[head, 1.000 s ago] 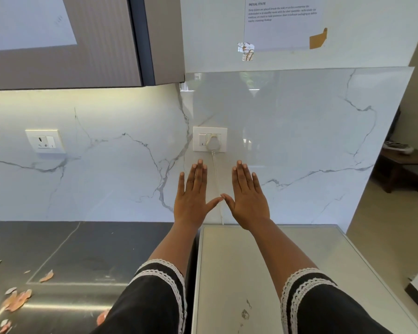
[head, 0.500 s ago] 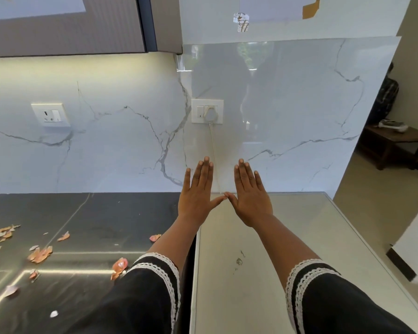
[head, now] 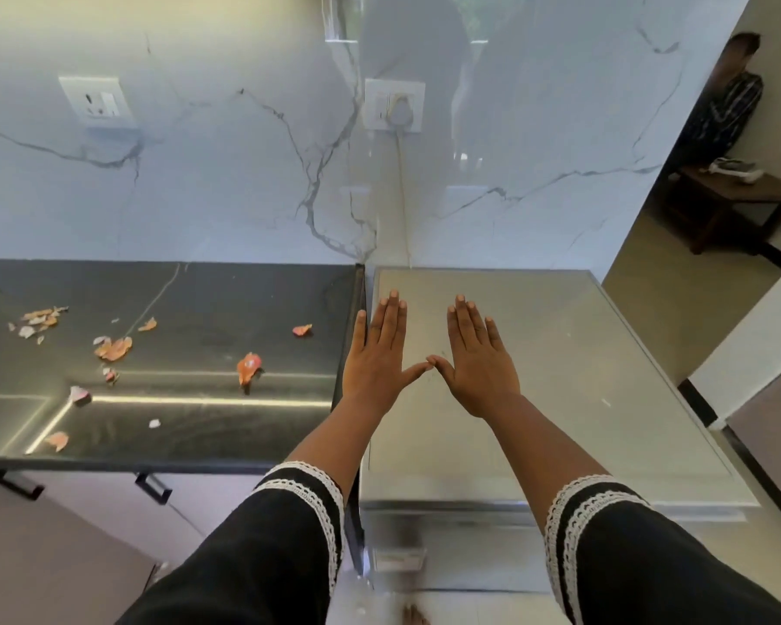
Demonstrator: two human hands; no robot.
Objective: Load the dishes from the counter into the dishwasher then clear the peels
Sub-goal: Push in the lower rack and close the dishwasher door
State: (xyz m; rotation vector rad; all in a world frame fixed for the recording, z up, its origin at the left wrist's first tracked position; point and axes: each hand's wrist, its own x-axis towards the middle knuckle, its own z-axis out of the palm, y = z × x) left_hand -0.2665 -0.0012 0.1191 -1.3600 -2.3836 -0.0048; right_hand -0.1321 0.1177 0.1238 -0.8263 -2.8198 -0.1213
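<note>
Head view: the left hand [head: 375, 354] and right hand [head: 476, 358] are held flat with straight fingers, thumb tips touching, gripping nothing, above the steel dishwasher [head: 560, 354] top. At nine o'clock from the hands, peels [head: 113, 348] lie scattered on the dark worktop [head: 208, 300]. At twelve o'clock a plug [head: 400, 111] sits in the wall socket. No dishes show.
</note>
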